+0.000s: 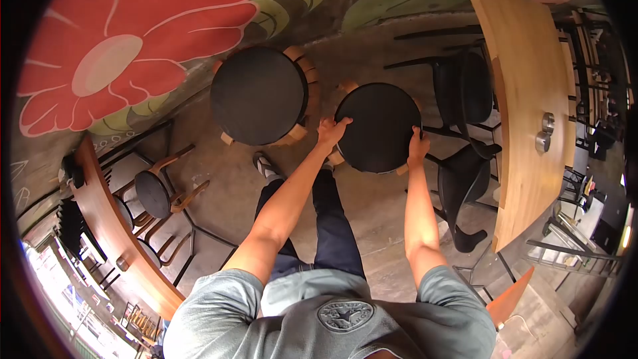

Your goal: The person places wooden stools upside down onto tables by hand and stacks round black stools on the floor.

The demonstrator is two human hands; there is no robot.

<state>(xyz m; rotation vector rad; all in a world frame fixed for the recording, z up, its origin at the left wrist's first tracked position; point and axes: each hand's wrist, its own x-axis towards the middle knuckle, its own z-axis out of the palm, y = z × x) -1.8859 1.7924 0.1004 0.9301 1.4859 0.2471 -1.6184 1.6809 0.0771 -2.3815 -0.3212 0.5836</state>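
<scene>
Below me is a round stool (377,129) with a black seat and bits of wooden leg showing under its rim. My left hand (334,131) grips the seat's left edge, thumb on top. On the opposite edge, my right hand (417,146) is closed the same way, its fingers partly hidden beneath the rim. Whether the stool's legs touch the floor is hidden by the seat. Just to the left stands a second, larger-looking round black seat (258,96) with several wooden pieces around its edge, close to the painted wall.
A light wooden table (528,106) with two small metal containers (545,133) stands at right, black chairs (462,179) beside it. At left are a long wooden table (123,233) and wooden chairs (154,194). A wall with a red flower mural (106,63) rises ahead.
</scene>
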